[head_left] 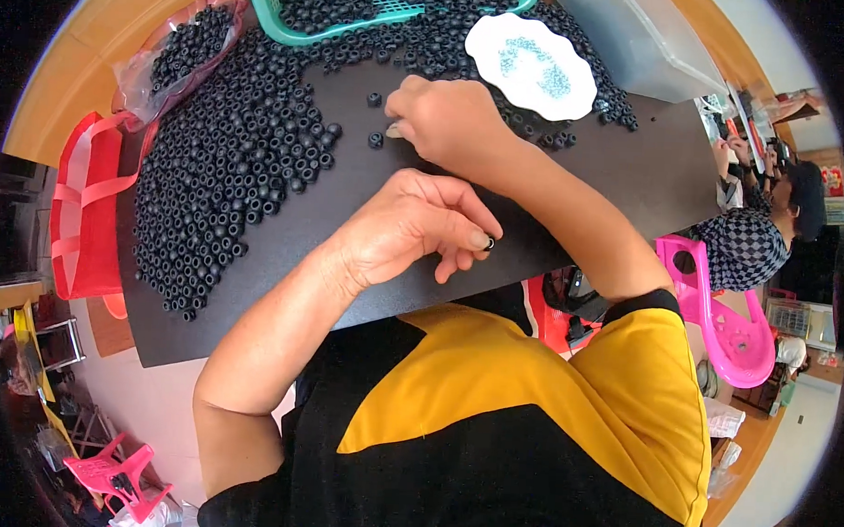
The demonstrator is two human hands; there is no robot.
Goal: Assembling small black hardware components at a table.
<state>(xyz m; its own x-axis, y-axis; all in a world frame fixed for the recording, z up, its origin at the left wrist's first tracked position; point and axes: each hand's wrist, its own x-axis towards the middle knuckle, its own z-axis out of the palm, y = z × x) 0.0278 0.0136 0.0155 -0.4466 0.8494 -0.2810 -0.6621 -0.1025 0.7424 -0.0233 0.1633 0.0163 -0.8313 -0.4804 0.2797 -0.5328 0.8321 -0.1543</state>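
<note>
My left hand (pixel 414 228) is above the near edge of the dark table, thumb and forefinger pinching a small black hollow part (pixel 490 244), mostly hidden by the fingertips. Farther off, my right hand (pixel 446 120) reaches over the tabletop with its fingers curled in; whatever they hold is hidden. Just left of those fingers lie two loose black hollow parts, one (pixel 375 99) behind the other (pixel 375 140). A broad heap of the same parts (pixel 240 155) spreads over the left and far side. Beyond my right wrist, a white scalloped plate (pixel 490 35) holds tiny pale-blue pieces (pixel 519 58).
A green basket (pixel 280 28) full of black parts stands at the far edge, beside a clear bag (pixel 140 91) of them. A translucent bin (pixel 625 48) is far right. A red bag (pixel 71 209) hangs left. A pink chair (pixel 740 344) and another person (pixel 743 247) are right.
</note>
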